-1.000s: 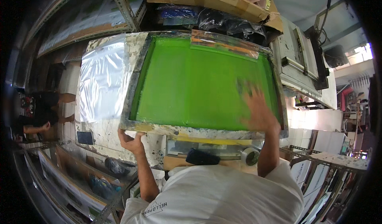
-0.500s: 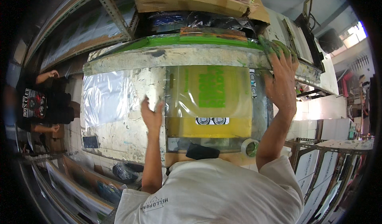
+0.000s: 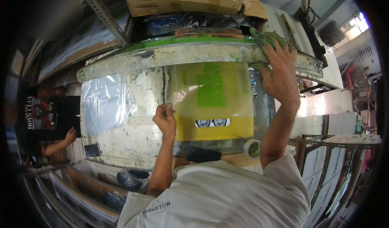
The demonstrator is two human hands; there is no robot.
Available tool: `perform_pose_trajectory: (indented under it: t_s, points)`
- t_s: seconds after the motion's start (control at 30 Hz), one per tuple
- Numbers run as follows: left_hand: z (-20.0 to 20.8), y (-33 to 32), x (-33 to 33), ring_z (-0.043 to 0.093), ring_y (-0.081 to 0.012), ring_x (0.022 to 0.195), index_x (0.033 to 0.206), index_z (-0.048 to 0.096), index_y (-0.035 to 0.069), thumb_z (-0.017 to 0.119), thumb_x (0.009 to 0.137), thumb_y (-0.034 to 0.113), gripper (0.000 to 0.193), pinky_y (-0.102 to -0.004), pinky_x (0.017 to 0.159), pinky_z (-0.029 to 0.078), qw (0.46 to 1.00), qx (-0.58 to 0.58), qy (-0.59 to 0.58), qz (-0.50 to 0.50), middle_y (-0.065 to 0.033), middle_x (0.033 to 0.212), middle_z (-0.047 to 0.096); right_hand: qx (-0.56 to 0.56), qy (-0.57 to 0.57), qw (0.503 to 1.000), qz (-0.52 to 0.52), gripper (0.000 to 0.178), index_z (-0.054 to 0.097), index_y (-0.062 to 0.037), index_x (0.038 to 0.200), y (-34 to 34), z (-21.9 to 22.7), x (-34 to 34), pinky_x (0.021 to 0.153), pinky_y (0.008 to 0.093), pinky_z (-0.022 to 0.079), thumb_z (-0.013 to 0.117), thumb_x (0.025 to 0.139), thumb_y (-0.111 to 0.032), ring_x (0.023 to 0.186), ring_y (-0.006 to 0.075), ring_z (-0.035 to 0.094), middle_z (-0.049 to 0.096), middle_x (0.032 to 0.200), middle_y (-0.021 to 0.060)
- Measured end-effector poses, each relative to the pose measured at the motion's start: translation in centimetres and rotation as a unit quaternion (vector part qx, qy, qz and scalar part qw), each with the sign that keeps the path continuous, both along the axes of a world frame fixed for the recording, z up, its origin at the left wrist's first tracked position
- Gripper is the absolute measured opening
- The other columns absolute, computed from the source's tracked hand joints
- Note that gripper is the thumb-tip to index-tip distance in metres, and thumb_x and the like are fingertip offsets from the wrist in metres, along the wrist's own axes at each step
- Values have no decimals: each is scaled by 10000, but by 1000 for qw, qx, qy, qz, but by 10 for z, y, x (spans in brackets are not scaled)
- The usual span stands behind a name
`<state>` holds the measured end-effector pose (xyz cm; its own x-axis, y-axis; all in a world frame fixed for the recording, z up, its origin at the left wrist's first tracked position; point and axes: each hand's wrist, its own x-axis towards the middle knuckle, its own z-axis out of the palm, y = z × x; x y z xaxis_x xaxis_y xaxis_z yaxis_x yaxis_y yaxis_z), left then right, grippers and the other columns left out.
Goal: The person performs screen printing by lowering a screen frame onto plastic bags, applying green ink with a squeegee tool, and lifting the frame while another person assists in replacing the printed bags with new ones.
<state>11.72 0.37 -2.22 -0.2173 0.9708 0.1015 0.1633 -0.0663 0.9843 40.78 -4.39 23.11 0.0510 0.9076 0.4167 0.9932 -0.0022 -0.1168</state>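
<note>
A clear plastic bag (image 3: 182, 98) printed in green lies on a yellow board (image 3: 239, 131) in front of me. My left hand (image 3: 165, 120) is closed in a pinch on the bag's left edge. Across the far side of the bag stands a raised screen printing frame (image 3: 174, 54), its pale side stained with ink and its far part green. Fingers smeared green, my right hand (image 3: 281, 70) grips the frame's right end from above. To the left, a stack of clear plastic bags (image 3: 105, 102) rests on the worn white tabletop (image 3: 146, 96).
A roll of tape (image 3: 252, 148) and a black cloth-like item (image 3: 204, 154) sit at the table's near edge. Behind the frame is a cardboard box (image 3: 182, 3). A person in a black shirt (image 3: 44, 114) stands left. Racks (image 3: 332, 171) line the right.
My left hand has moved slightly right and closed on the bag's edge. The right hand still holds the frame. The person at left has shifted their arms.
</note>
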Motion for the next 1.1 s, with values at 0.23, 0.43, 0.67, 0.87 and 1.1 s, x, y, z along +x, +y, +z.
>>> perform_pose_trajectory:
  t_s: [0.23,0.43,0.67,0.87,1.1]
  points:
    - [15,38,-65,575,-86,579,862,580,29,632,865,80,73,-192,460,383,996,-8,-63,66,-24,756,611,23,-31,999,-25,548,509,-17,1233,0,-3,1,1045,543,213,655,708,-70,1197,446,403,500,1252,236]
    - [-8,52,-199,553,-85,582,872,578,19,632,868,100,97,-209,476,407,978,67,-22,196,-30,755,604,13,-33,998,-43,539,509,-17,1243,-1,-14,3,1082,574,172,635,725,-90,1262,460,363,470,1300,266]
    - [-14,49,-318,594,-249,865,1218,479,-65,619,883,169,432,-353,689,501,916,59,63,392,-163,1052,579,19,-45,998,-32,537,482,37,1238,-5,-18,7,1100,564,142,566,712,-26,1290,438,337,451,1312,272]
    - [4,38,-270,517,-368,1035,1054,588,-28,707,788,226,386,-470,905,382,780,203,461,371,-190,1129,573,23,-50,998,-29,537,475,26,1252,-7,-21,6,1109,544,150,586,728,-3,1301,401,334,447,1324,248]
    - [-66,44,-232,593,-263,797,882,704,33,742,712,124,196,-345,745,463,893,-15,424,152,-118,937,629,26,-42,998,-25,563,474,18,1266,-5,-20,10,1119,537,130,605,718,1,1308,397,332,437,1342,242]
